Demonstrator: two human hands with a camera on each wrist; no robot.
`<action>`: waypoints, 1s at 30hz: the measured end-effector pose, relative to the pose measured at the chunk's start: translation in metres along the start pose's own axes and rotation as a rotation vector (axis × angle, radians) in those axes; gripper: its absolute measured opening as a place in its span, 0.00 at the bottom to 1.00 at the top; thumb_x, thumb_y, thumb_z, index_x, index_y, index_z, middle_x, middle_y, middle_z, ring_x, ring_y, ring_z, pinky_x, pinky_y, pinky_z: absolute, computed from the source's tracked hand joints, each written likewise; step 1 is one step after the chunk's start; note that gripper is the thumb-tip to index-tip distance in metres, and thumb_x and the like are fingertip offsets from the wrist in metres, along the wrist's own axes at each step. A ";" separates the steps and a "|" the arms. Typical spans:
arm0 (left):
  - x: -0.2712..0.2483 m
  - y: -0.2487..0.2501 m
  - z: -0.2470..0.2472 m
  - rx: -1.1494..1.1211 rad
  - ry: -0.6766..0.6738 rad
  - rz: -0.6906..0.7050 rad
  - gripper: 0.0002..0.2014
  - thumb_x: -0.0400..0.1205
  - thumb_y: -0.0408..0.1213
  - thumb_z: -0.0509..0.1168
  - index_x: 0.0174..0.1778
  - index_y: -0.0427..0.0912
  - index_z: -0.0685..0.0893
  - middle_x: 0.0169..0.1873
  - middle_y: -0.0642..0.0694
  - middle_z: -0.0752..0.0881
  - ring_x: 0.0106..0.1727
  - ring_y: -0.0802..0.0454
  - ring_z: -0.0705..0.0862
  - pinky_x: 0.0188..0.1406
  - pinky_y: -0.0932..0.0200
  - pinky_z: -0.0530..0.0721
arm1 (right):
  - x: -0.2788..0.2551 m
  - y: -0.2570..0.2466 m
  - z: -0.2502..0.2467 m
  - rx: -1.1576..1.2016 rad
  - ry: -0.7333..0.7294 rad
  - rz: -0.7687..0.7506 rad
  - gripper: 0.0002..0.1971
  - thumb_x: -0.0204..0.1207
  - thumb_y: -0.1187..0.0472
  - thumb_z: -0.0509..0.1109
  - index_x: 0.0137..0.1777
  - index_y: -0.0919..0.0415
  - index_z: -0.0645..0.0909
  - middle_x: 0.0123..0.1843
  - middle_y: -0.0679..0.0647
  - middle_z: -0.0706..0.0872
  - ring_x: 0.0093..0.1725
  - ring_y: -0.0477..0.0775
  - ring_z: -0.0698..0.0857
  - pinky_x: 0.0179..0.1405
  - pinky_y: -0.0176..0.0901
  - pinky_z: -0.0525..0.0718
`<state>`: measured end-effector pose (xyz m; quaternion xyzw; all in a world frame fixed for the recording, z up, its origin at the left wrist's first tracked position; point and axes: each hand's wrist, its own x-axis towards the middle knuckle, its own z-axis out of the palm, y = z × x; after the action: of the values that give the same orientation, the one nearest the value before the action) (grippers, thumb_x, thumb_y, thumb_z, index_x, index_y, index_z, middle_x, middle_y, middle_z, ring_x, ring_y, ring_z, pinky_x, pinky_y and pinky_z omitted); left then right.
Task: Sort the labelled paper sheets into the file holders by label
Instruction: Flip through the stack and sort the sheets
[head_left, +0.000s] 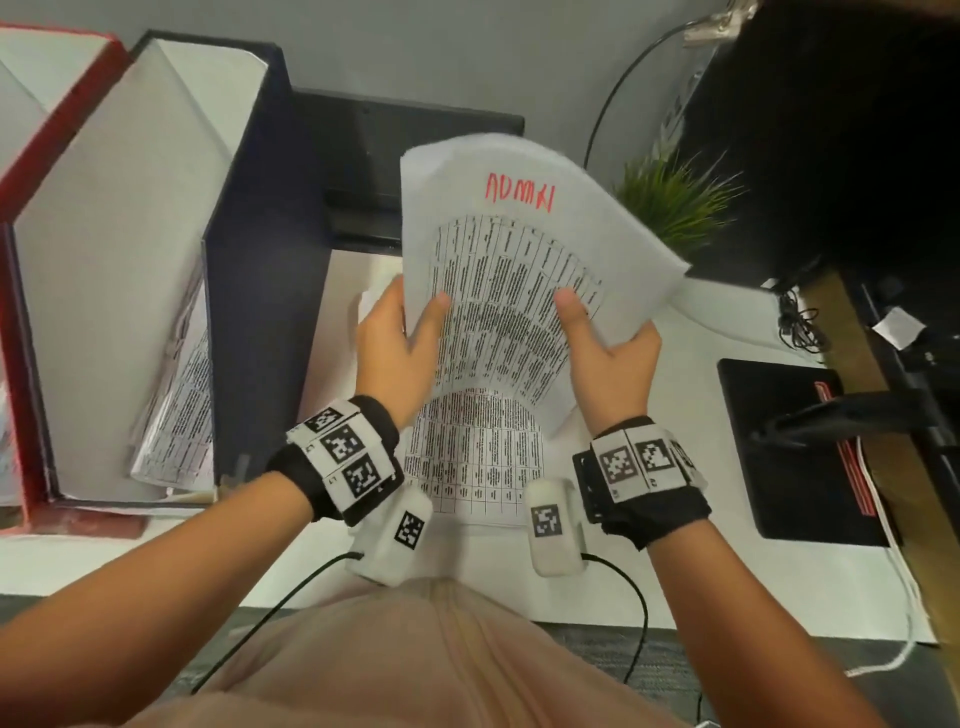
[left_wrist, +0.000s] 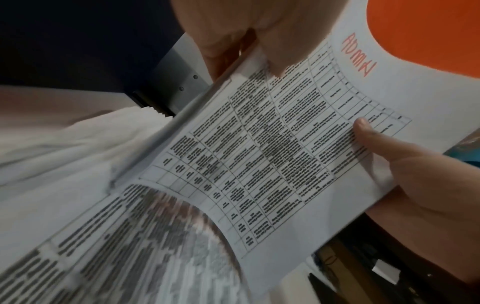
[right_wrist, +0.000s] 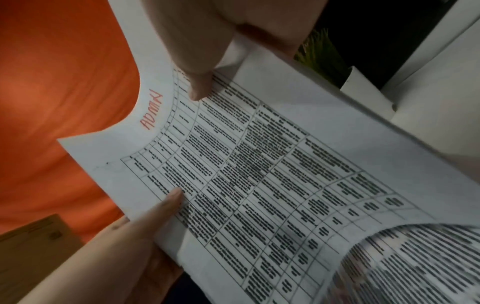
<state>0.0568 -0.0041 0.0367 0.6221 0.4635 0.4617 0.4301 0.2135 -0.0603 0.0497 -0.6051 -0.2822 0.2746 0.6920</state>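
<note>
A person holds up a printed sheet (head_left: 519, 260) marked in red handwriting, both hands gripping its lower half above a white counter (head_left: 701, 332). The left hand (head_left: 395, 343) pinches the sheet's left edge, thumb on the printed face and fingers behind it; the right hand (head_left: 608, 348) grasps the right side the same way, thumb pressed on the table of text. The red label near the top edge reads roughly "ADMIN", though the last letters are unclear. The sheet bows outward, its top curling away from the person. Beneath it, near the counter's front edge, another printed sheet (head_left: 472, 457) lies flat between the two wrists. At the counter's left end stand two file holders: a dark blue holder (head_left: 249, 291) nearest the hands, with printed pages (head_left: 182, 405) leaning inside, and a red holder (head_left: 52, 130) just beyond it at the far left. A small green plant (head_left: 675, 202) sits toward the back right, behind the raised sheet, and a black pad (head_left: 779, 447) lies at the right end. The wrist views show both thumbs flat on the print and an orange surface (right_wrist: 52, 102) behind the sheet
</note>
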 end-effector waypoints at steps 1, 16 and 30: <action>-0.001 -0.006 0.002 0.014 -0.025 -0.050 0.13 0.83 0.40 0.63 0.63 0.46 0.78 0.50 0.64 0.82 0.51 0.76 0.81 0.50 0.78 0.78 | -0.002 0.004 0.000 -0.045 -0.022 0.017 0.12 0.70 0.63 0.77 0.52 0.53 0.82 0.46 0.40 0.88 0.48 0.37 0.88 0.49 0.33 0.86; 0.048 0.070 -0.072 0.347 -0.053 -0.062 0.14 0.76 0.41 0.72 0.37 0.32 0.80 0.27 0.47 0.76 0.26 0.52 0.74 0.25 0.63 0.81 | 0.010 -0.006 0.005 -0.162 -0.202 -0.119 0.07 0.78 0.58 0.68 0.53 0.47 0.79 0.46 0.47 0.87 0.43 0.43 0.85 0.38 0.32 0.83; 0.072 0.071 -0.247 0.416 0.081 -0.636 0.21 0.72 0.42 0.74 0.61 0.45 0.81 0.54 0.44 0.87 0.55 0.41 0.85 0.62 0.40 0.80 | 0.013 0.081 -0.037 -0.761 -0.201 0.192 0.31 0.68 0.58 0.78 0.70 0.63 0.72 0.61 0.70 0.81 0.58 0.66 0.81 0.61 0.53 0.76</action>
<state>-0.1603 0.0780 0.1681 0.5026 0.7337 0.2255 0.3978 0.2458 -0.0671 -0.0344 -0.8118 -0.3723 0.2716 0.3587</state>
